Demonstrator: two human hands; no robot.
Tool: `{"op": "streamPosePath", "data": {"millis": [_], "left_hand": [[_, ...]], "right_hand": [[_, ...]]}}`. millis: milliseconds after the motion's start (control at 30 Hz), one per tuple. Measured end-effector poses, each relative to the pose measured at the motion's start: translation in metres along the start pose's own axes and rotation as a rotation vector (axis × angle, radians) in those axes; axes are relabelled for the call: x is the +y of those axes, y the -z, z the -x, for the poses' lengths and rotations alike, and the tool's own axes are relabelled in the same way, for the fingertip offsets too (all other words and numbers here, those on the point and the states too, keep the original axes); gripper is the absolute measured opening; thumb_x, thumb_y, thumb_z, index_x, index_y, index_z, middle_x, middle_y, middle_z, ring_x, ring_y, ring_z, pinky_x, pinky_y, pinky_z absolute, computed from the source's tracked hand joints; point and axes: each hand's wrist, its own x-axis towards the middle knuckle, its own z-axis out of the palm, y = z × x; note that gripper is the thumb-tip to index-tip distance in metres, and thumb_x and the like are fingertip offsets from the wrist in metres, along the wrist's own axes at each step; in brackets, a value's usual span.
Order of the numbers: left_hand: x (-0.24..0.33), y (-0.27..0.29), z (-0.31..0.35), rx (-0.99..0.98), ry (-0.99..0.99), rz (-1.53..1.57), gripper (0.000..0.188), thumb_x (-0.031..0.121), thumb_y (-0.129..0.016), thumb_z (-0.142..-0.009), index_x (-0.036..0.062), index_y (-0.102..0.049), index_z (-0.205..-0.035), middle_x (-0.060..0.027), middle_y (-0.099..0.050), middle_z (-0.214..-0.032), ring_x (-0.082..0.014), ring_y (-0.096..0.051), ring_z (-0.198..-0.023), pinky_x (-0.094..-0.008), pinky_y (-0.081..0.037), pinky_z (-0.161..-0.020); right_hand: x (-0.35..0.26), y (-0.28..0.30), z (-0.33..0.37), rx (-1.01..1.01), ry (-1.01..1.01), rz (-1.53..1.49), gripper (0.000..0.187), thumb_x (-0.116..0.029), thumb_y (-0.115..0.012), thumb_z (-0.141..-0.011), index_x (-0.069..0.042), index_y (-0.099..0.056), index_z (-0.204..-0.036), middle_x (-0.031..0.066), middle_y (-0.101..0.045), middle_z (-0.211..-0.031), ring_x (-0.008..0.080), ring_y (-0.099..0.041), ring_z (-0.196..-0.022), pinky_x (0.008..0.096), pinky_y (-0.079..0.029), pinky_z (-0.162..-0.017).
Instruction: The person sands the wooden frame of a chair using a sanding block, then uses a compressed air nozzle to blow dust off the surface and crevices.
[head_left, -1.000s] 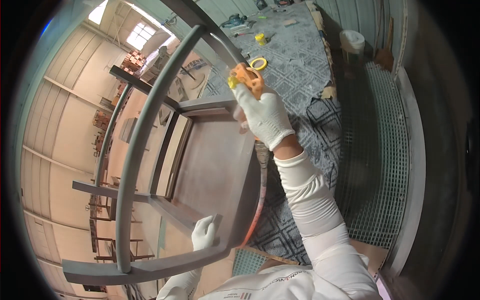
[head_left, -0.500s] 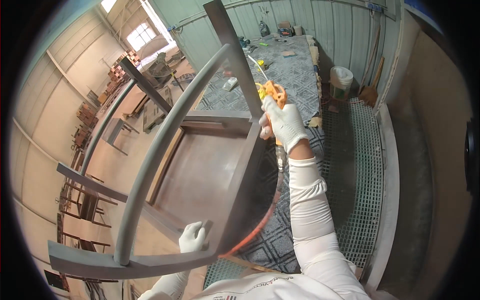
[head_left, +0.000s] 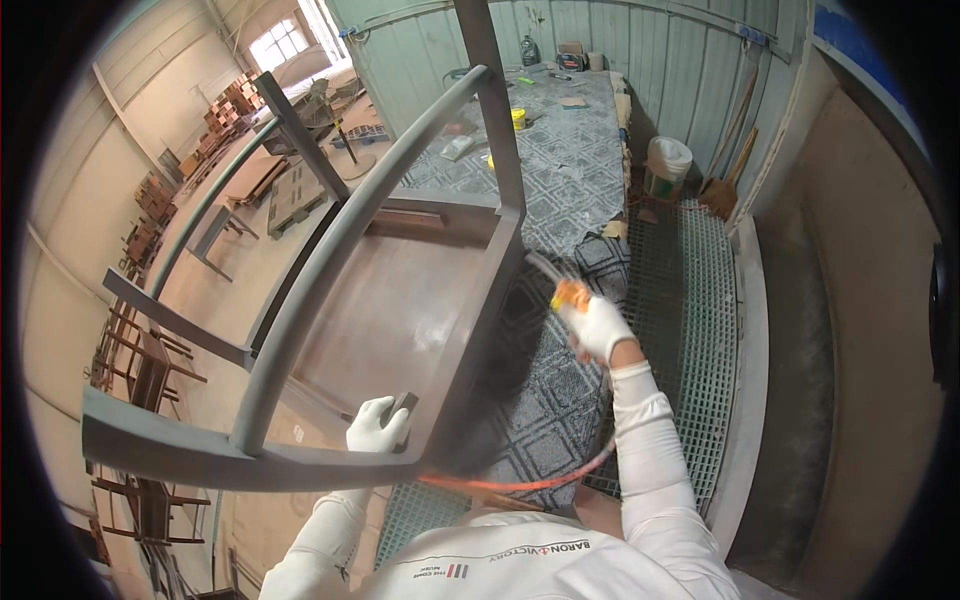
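A grey-brown wooden chair frame (head_left: 487, 300) with curved arms stands tilted in front of me, its seat panel (head_left: 385, 290) facing up. My left hand (head_left: 372, 425), in a white glove, is closed around a small grey block (head_left: 400, 408) that looks like a sanding pad. It rests against the near rail of the seat frame. To the right of the chair, my gloved right hand (head_left: 600, 328) grips an orange air blow gun (head_left: 572, 296), blurred by motion. Its pale nozzle points up and left toward the chair's side. An orange hose (head_left: 520, 486) curves from it beneath the chair.
Patterned grey carpet (head_left: 575, 150) covers the bench under the chair, with a yellow tape roll (head_left: 518, 118) and small items farther back. Green floor grating (head_left: 685, 330), a white bucket (head_left: 668, 165) and a broom (head_left: 722, 195) are at the right. More chairs (head_left: 150, 365) stand at the left.
My right hand has pulled the blow gun nearer and lower, away from the chair's far corner post. The chair and my left hand have shifted slightly up and left in view.
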Motion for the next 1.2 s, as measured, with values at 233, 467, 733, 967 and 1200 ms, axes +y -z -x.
{"op": "streamPosePath", "data": {"millis": [233, 467, 733, 967, 1200], "left_hand": [[0.001, 0.002, 0.000, -0.029, 0.051, -0.031, 0.040, 0.036, -0.066, -0.088, 0.0043, -0.067, -0.113, -0.0134, -0.066, -0.113, -0.0287, -0.066, -0.103, -0.0355, -0.050, -0.091], [0.005, -0.005, -0.001, 0.001, 0.009, 0.012, 0.040, 0.035, -0.068, -0.087, 0.0040, -0.068, -0.111, -0.0141, -0.067, -0.110, -0.0287, -0.066, -0.101, -0.0352, -0.050, -0.090], [-0.002, -0.006, -0.002, 0.013, 0.013, 0.002, 0.040, 0.037, -0.067, -0.088, 0.0040, -0.068, -0.111, -0.0155, -0.066, -0.111, -0.0296, -0.065, -0.102, -0.0351, -0.050, -0.091], [0.025, 0.006, -0.003, -0.125, 0.198, 0.055, 0.047, 0.041, -0.064, -0.089, 0.0025, -0.067, -0.114, -0.0170, -0.066, -0.113, -0.0296, -0.067, -0.097, -0.0354, -0.051, -0.086], [0.007, -0.005, -0.006, 0.005, 0.080, -0.051, 0.048, 0.042, -0.065, -0.087, 0.0040, -0.067, -0.116, -0.0139, -0.066, -0.117, -0.0292, -0.065, -0.105, -0.0341, -0.049, -0.093]], "right_hand": [[-0.096, 0.002, 0.108, -0.481, 0.472, -0.194, 0.025, -0.023, -0.059, -0.097, -0.001, -0.064, -0.107, 0.0027, -0.061, -0.065, 0.0101, -0.057, -0.049, 0.0251, -0.047, -0.047], [-0.139, 0.025, 0.031, 0.129, 0.463, -0.388, 0.033, -0.029, -0.056, -0.098, 0.004, -0.057, -0.092, 0.0063, -0.057, -0.063, 0.0123, -0.051, -0.044, 0.0319, -0.049, -0.046], [-0.067, -0.008, 0.127, -0.816, 0.585, -0.219, 0.034, -0.018, -0.063, -0.093, 0.004, -0.057, -0.118, 0.0025, -0.063, -0.075, 0.0101, -0.059, -0.054, 0.0232, -0.045, -0.048], [0.022, -0.020, 0.066, -0.267, 0.075, -0.194, 0.032, -0.030, -0.057, -0.098, 0.002, -0.060, -0.099, 0.0097, -0.061, -0.065, 0.0155, -0.057, -0.046, 0.0297, -0.047, -0.043], [0.097, -0.026, 0.061, -0.383, -0.115, -0.129, 0.037, -0.036, -0.059, -0.096, 0.001, -0.057, -0.091, 0.0103, -0.061, -0.065, 0.0202, -0.060, -0.046, 0.0337, -0.052, -0.045]]}}
